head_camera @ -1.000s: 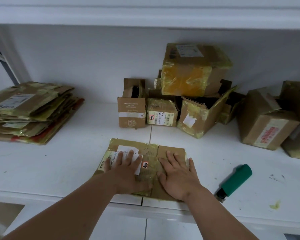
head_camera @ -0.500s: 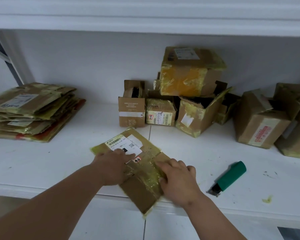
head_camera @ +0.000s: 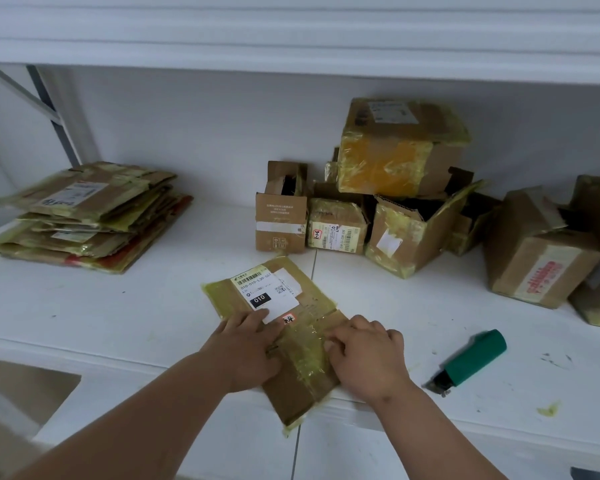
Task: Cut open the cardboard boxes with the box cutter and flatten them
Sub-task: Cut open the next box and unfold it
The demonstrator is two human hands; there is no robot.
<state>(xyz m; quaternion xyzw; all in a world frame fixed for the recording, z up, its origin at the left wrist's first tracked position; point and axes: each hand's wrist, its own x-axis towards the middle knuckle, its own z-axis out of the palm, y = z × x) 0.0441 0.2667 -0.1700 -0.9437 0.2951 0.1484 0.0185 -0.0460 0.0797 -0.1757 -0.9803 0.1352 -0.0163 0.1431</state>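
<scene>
A flattened cardboard box (head_camera: 293,386) with yellowish tape and a white label lies slanted on the white shelf (head_camera: 118,317), its near corner hanging over the front edge. My left hand (head_camera: 246,344) lies on top of the box's left side, fingers reaching onto the label. My right hand (head_camera: 368,355) sits at the box's right edge with its fingers curled onto the cardboard. The green box cutter (head_camera: 471,360) lies on the shelf to the right of my right hand, blade end toward me.
A stack of flattened boxes (head_camera: 84,216) sits at the left of the shelf. Several uncut taped boxes (head_camera: 399,202) cluster against the back wall, with more boxes (head_camera: 541,258) at the far right. Another shelf board runs overhead.
The flattened box has been turned from square to slanted and pulled toward me until it overhangs the front edge. Both hands went from flat pressing to the box's sides.
</scene>
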